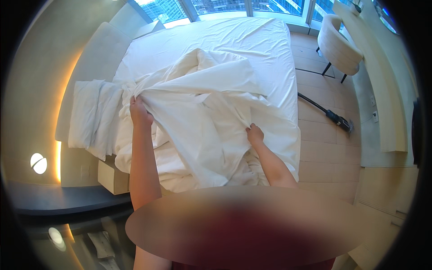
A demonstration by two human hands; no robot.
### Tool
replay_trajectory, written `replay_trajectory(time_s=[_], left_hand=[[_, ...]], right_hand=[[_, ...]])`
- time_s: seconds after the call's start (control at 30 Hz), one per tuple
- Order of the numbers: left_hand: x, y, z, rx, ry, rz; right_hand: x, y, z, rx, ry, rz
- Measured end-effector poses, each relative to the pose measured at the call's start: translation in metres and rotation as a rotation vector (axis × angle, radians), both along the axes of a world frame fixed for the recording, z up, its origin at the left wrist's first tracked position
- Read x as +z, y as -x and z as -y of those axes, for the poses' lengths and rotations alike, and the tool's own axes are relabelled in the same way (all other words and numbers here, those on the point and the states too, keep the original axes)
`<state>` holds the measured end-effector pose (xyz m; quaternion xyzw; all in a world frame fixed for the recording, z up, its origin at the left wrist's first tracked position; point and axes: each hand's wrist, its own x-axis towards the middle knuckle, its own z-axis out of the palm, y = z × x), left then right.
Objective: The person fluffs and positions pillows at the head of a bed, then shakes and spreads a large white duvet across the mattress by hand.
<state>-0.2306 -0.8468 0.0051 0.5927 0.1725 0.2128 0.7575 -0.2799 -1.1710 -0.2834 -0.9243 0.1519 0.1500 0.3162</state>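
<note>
white duvet (pixel 211 112), rumpled on the bed (pixel 270 49), long fold running between the hands: left hand (pixel 140 112) pinching its far corner, right hand (pixel 255 134) gripping its nearer edge.

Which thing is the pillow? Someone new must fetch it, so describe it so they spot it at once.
Start at the large white bed under the windows. Along its padded headboard side, beside the left hand, lies the pillow. Unlike the loose crumpled duvet cover both hands grip, it is a plump, long oblong.
</note>
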Motion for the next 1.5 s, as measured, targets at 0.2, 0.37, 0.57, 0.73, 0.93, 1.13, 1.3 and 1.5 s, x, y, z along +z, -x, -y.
replay_trajectory(time_s=[0.2, 0.37, 0.57, 0.73, 0.93, 1.13, 1.3, 1.5], left_hand=[[-0.107, 0.046, 0.026, -0.098, -1.388, 0.126], [-0.204, 0.08, 0.105, -0.763, -1.097, -0.107], [-0.19, 0.012, 0.086, -0.761, -1.141, 0.152], [-0.119, -0.041, 0.108, -0.864, -1.748, -0.141], [-0.016, -0.133, 0.039, -0.265, -2.008, 0.245], [0.061, -0.164, -0.027, -0.278, -2.092, 0.068], [-0.074, -0.103, -0.049, -0.619, -2.064, -0.181], [-0.221, 0.111, -0.04, -1.159, -1.536, -0.067]], right_hand=[[0.047, 0.019, -0.029, 0.112, -0.188, 0.322], [0.078, 0.039, -0.045, 0.08, -0.492, 0.365], [0.203, 0.133, -0.043, 0.291, -0.648, 0.312], [0.299, 0.25, 0.001, 0.297, -0.422, 0.239], [0.371, 0.454, 0.125, -0.692, -0.073, 0.754], [0.406, 0.511, 0.189, -0.671, 0.378, 0.57], [0.27, 0.427, 0.211, -0.527, 0.781, 0.107], [0.162, 0.191, 0.027, 0.178, 0.107, 0.158]])
